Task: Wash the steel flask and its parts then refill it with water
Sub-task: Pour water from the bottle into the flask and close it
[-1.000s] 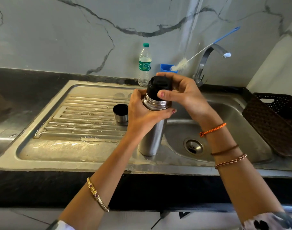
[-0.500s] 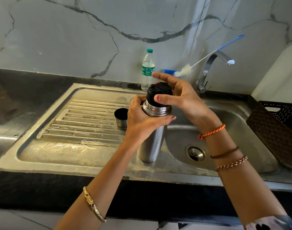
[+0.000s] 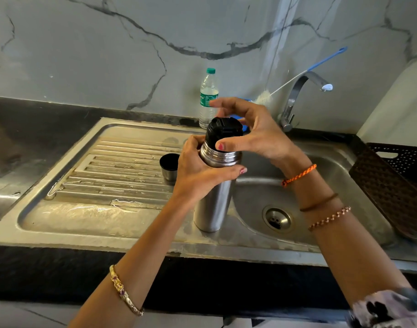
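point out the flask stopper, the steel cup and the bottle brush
black stopper [image 3: 222, 129], head view, top face.
steel cup [image 3: 169, 168], head view, its side wall.
bottle brush [image 3: 264, 98], head view, white bristle head.

steel sink unit in black counter — cup, flask, water bottle

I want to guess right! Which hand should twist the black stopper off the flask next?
The right hand. Its fingers already curl round the black stopper, while the left hand grips the steel flask below, steadying it upright by the sink.
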